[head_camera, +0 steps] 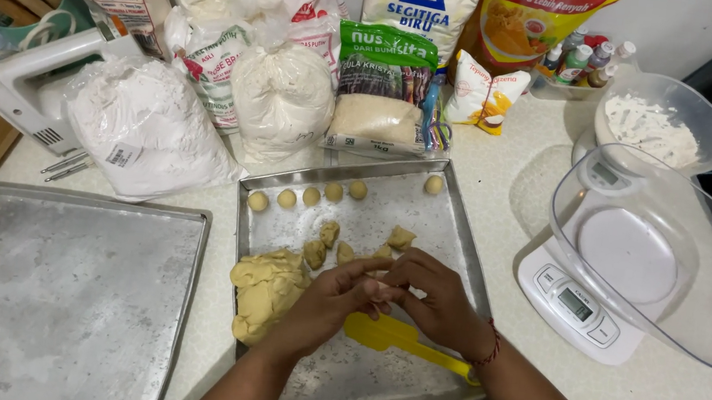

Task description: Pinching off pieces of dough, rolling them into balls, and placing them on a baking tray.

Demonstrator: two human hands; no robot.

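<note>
My left hand [331, 300] and my right hand [436, 302] meet over the middle metal tray [457, 236], fingers curled together around a small piece of dough that is mostly hidden between them. A large lump of yellow dough [264, 291] lies on the tray just left of my left hand. Rough torn dough pieces [330, 245] sit just beyond my fingers. A row of small rolled dough balls [311, 197] lines the tray's far side, with one ball [433, 184] at the far right corner. A yellow scraper [395, 337] lies under my right wrist.
An empty floured tray [60, 293] lies at left. A kitchen scale [576, 304] with a clear bowl [630, 244] stands at right, a bowl of flour [655, 124] behind it. Bags of flour and sugar [283, 97], a hand mixer [29, 73] and small bottles [582, 61] line the back.
</note>
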